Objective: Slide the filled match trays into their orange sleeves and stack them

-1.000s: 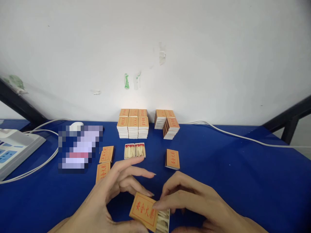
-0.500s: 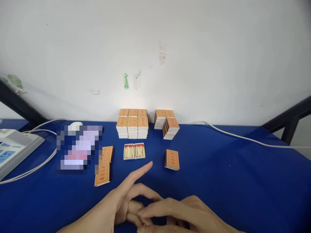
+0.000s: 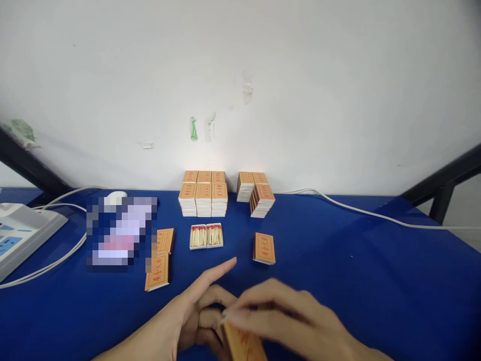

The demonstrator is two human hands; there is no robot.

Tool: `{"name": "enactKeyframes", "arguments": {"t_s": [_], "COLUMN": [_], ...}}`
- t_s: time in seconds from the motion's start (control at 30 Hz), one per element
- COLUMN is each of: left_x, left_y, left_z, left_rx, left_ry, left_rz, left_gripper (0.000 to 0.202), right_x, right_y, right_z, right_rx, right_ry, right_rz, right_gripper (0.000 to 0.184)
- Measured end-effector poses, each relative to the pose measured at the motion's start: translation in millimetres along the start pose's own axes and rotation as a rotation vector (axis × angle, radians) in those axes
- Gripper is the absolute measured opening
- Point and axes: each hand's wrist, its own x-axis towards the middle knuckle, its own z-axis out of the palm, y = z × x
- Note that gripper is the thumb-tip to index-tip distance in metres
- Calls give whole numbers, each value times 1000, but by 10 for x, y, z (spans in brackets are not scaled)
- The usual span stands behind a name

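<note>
Near centre, between both hands: held matchbox [image 3: 247, 346], partly out of frame. Directly under fingers of right hand [image 3: 293, 321], gripped by them; right clearly nearer. Long axis seemingly far-left to near-right, far end pointing at curled fingers of left hand [image 3: 193, 318], index extended; any left grip, cannot tell. Farther: two match trays [image 3: 206, 235] on blue table [image 3: 338, 291].

A pale wall [image 3: 319, 90] rises behind the blue worktop [image 3: 356, 291], carrying green and whitish marks [image 3: 193, 129] above it. One dark slanting bar [image 3: 30, 168] stands at the worktop's left end, another dark bar [image 3: 443, 176] at its right; the wall brightens near its back edge
</note>
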Motion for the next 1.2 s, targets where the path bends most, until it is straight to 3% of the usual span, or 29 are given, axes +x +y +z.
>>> {"name": "enactKeyframes", "arguments": {"t_s": [0.13, 0.23, 0.37, 0.6, 0.8, 1.0, 1.2], "left_x": [-41, -95, -118, -119, -59, -108, -88], "left_y": [59, 78, 72, 96, 99, 72, 76], "left_z": [45, 72, 65, 27, -23, 4, -14], "left_rx": [136, 236, 225, 223, 205, 250, 232], "left_ry": [-45, -39, -76, -73, -84, -88, -100], "left_rz": [133, 218, 206, 188, 146, 227, 190], "left_gripper": [109, 112, 112, 108, 126, 107, 112], "right_x": [77, 102, 102, 83, 87, 86, 79], "right_y": [146, 276, 372, 400, 456, 442, 437], "right_z": [-292, -414, -390, -312, -341, -345, -319], "right_rx": [-303, -401, -341, -284, -258, -282, -272], "right_ry": [247, 312, 300, 311, 321, 249, 191], "right_rz": [97, 169, 244, 260, 264, 367, 418], "right_gripper": [45, 45, 36, 36, 30, 33, 37]}}
